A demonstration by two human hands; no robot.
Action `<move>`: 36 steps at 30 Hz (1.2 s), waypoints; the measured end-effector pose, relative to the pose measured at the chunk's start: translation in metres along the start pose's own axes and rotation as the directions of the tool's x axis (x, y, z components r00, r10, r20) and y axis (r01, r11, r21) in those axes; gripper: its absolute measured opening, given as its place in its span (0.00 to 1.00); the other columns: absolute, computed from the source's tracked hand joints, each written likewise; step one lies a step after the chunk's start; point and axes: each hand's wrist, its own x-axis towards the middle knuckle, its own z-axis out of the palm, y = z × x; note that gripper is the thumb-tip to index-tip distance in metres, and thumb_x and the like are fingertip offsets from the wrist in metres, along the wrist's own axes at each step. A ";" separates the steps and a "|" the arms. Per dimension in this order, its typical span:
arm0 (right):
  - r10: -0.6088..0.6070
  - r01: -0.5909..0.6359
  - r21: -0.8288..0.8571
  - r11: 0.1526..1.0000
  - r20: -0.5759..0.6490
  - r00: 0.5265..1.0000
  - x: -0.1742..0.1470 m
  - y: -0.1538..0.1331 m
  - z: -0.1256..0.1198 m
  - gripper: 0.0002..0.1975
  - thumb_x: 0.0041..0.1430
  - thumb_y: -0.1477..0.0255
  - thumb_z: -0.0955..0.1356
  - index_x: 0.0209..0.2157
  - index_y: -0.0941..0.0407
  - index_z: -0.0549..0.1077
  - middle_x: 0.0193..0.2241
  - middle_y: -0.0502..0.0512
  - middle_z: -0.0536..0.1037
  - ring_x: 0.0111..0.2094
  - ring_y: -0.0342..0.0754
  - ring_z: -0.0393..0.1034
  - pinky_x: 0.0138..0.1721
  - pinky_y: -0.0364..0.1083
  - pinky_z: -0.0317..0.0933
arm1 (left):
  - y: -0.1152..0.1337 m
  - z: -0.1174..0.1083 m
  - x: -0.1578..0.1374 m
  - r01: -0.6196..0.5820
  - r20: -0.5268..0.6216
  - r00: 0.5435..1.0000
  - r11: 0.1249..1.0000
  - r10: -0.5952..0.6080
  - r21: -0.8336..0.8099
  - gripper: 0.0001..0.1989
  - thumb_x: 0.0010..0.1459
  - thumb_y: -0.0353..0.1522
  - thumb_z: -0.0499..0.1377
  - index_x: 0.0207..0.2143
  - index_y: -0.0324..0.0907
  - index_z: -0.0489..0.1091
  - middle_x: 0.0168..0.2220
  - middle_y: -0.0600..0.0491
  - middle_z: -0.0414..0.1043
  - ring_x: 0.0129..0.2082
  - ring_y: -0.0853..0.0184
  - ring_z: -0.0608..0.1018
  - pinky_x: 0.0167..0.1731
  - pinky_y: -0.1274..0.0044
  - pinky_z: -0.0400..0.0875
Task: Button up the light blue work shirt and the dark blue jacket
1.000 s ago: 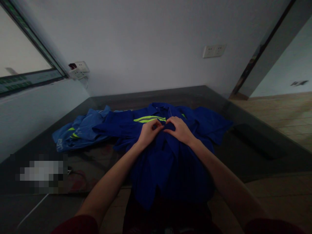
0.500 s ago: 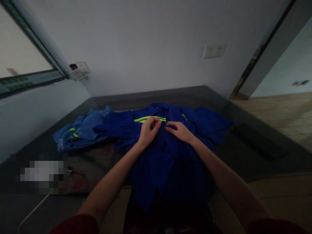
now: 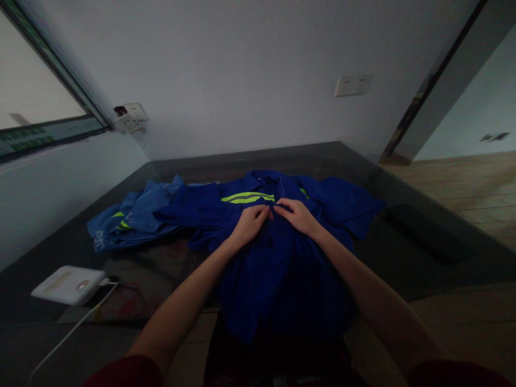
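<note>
A dark blue jacket (image 3: 258,269) with yellow-green stripes lies spread over the table, collar at the far side and its lower part hanging over the near edge. My left hand (image 3: 250,221) pinches the front opening just below the chest stripe. Close beside it, my right hand (image 3: 297,216) pinches the opposite edge of the same opening. The fingertips of both hands nearly meet. Whatever small fastener may lie between them is hidden by the fingers and the dim light.
A lighter blue garment (image 3: 139,215) lies on the dark table (image 3: 314,156) at the left, partly under the jacket's sleeve. Nearer on that side sits a white box-shaped device (image 3: 68,285) with a cable (image 3: 64,341). A flat black object (image 3: 429,234) lies at the right.
My left hand has moved slightly down and right, uncovering more of the chest stripe. My right hand has barely shifted. The front edges of the jacket now sit closer together.
</note>
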 end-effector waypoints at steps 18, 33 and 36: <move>-0.020 0.015 0.064 0.998 0.079 0.997 0.000 -0.001 0.000 0.12 0.62 0.64 0.61 0.28 0.56 0.67 0.27 0.51 0.71 0.31 0.46 0.65 0.33 0.44 0.56 | 0.002 -0.001 -0.001 -0.066 -0.080 0.995 0.998 0.066 -0.001 0.14 0.62 0.37 0.50 0.26 0.39 0.65 0.23 0.57 0.63 0.25 0.71 0.65 0.27 0.79 0.57; -0.035 0.035 -0.032 0.999 0.013 0.999 -0.004 -0.013 0.000 0.12 0.62 0.65 0.62 0.27 0.57 0.68 0.26 0.51 0.72 0.29 0.46 0.66 0.31 0.43 0.55 | 0.006 -0.003 -0.004 -0.143 -0.078 0.983 0.962 0.165 0.232 0.13 0.59 0.32 0.53 0.21 0.40 0.61 0.19 0.58 0.59 0.21 0.72 0.63 0.25 0.78 0.52; -0.068 0.074 -0.158 0.985 0.045 0.997 -0.006 -0.013 0.004 0.11 0.63 0.67 0.60 0.29 0.56 0.68 0.27 0.53 0.73 0.30 0.47 0.68 0.32 0.44 0.55 | 0.004 -0.001 -0.005 -0.123 -0.086 0.985 0.964 0.147 0.234 0.14 0.59 0.31 0.53 0.20 0.41 0.58 0.19 0.58 0.57 0.20 0.72 0.62 0.24 0.78 0.51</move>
